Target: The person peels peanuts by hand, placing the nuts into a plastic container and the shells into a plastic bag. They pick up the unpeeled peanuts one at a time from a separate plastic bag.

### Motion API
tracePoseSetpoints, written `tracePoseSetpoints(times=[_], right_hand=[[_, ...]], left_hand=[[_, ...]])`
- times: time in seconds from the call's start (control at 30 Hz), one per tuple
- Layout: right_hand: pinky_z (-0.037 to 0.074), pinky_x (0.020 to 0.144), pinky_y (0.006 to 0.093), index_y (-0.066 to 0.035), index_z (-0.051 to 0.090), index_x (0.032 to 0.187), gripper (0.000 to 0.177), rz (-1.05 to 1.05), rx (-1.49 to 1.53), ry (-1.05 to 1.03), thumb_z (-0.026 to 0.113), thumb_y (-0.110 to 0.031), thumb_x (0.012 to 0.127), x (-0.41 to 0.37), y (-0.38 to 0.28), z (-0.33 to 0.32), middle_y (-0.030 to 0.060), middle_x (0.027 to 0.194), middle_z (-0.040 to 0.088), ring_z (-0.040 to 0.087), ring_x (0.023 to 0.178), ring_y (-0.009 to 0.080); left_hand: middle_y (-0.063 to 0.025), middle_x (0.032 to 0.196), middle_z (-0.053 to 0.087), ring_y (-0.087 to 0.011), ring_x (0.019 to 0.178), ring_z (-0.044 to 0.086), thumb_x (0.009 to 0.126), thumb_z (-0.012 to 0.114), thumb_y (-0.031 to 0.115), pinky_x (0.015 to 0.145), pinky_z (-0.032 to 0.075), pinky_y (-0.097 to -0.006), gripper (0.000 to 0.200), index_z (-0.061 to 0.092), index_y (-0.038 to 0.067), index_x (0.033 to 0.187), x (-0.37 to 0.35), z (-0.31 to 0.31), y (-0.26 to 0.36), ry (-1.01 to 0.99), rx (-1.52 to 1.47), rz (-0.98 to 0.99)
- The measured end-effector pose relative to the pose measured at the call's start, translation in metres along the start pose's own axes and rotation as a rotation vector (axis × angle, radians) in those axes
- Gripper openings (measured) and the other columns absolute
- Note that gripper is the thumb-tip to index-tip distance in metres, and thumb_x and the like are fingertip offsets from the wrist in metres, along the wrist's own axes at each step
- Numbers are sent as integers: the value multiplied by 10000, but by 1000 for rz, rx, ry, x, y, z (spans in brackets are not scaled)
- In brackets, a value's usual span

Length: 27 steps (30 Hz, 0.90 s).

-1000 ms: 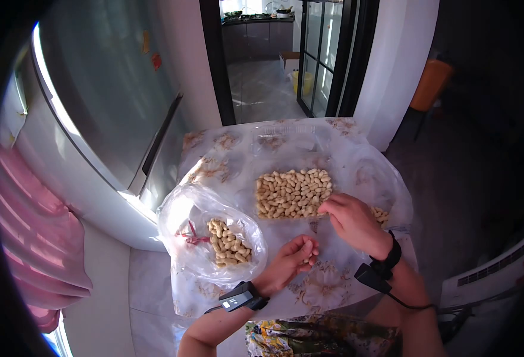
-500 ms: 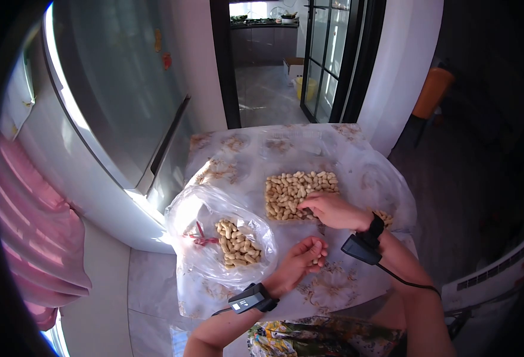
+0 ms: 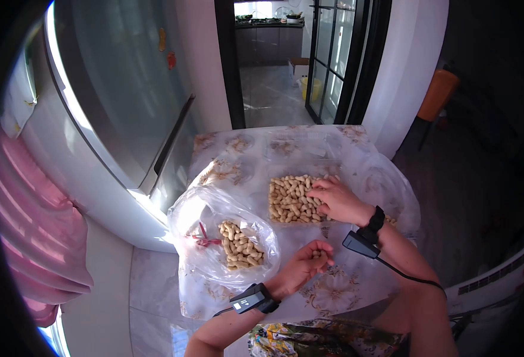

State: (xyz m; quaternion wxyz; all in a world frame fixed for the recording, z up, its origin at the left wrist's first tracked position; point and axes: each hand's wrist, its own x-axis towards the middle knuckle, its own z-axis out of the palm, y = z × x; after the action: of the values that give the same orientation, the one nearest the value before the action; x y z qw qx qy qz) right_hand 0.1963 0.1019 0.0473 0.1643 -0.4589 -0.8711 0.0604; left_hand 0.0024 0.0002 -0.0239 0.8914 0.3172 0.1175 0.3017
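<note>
My right hand [image 3: 342, 201] rests on the right part of the peanuts [image 3: 291, 199], its fingers apart and touching them. These peanuts, in their shells, fill a clear rectangular plastic container [image 3: 297, 224]. Nearer to me, my left hand [image 3: 300, 268] is turned partly upward with curled fingers around what look like a few peanuts [image 3: 317, 254]. To its left lies an open clear plastic bag [image 3: 196, 265], with a red tie [image 3: 202, 240] on it and a heap of peanuts [image 3: 241, 247] inside.
Everything lies on a table with a flowered cover [image 3: 333, 291]. A clear plastic lid [image 3: 300, 147] is behind the container. A few more peanuts [image 3: 391, 221] show past my right wrist. A fridge [image 3: 125, 89] stands left, and a glass door [image 3: 331, 65] opens beyond the table.
My right hand has shifted right over the peanuts, and its fingers have spread. My left hand stays near the same spot. The view has tilted slightly.
</note>
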Motion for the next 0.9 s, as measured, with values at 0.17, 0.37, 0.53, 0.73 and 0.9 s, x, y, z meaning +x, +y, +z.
tracePoseSetpoints(times=[0.17,0.37,0.53,0.73,0.9], right_hand=[[467,918,393,-57,648,1050,332,-35,231,-20,693,-1,726,-6,4,-4,99,1130,568,547,1077,306],[536,703,322,-13,701,880,151,168,466,-286,735,-13,733,-5,-6,-38,81,850,656,667,747,216],[526,653,336,-15,705,827,93,-64,239,-255,731,-23,738,4,8,-20,96,750,661,681,716,225],[513,683,407,-43,673,761,38,7,165,-3,664,-44,724,3,14,-8,105,796,679,656,737,300],[516,676,398,-52,676,777,70,53,217,-113,670,-34,710,3,11,-22,96,783,678,662,745,282]], left_hand=[[-23,1084,591,-114,918,593,994,563,113,755,449,-239,191,537,75,1179,0,0,-1,3,-7,12],[-16,1064,579,-112,912,594,1000,533,90,757,454,-253,187,521,75,1187,0,4,0,31,1,-15],[-12,1055,577,-103,883,583,999,542,95,744,447,-248,179,528,77,1177,-1,3,0,44,6,0],[-12,1040,574,-98,872,573,996,547,94,739,437,-238,170,533,76,1164,-1,1,1,49,4,22],[-8,1038,567,-99,882,578,996,545,88,746,439,-236,168,532,78,1163,-1,3,-1,39,-10,-1]])
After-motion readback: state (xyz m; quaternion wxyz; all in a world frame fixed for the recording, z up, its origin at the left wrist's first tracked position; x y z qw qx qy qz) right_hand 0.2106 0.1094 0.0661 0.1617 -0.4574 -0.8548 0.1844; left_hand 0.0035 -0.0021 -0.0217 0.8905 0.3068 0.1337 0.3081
